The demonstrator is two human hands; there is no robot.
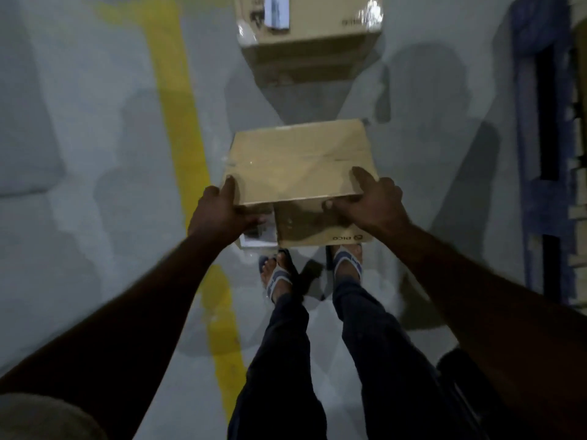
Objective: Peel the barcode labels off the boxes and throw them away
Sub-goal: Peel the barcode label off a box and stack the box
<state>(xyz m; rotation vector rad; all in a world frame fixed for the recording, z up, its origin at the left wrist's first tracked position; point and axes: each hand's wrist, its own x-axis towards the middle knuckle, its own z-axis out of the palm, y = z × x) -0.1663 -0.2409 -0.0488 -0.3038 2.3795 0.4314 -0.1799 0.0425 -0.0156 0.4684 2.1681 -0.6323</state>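
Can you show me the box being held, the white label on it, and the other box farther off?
held box [298, 166]: head view, middle of its top face.
white label [259, 235]: head view, lower part, on the box's near side.
far box [320, 30]: head view, bare cardboard of its top face.

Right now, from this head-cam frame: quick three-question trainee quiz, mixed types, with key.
1. True or false: the left hand and right hand both grip the held box.
2. The held box's barcode label sits nearest: A) the left hand, B) the right hand, C) the far top edge.
3. Fill in: the floor stripe on the person's left is ___.

Key: 1 true; 2 A; 3 yellow.
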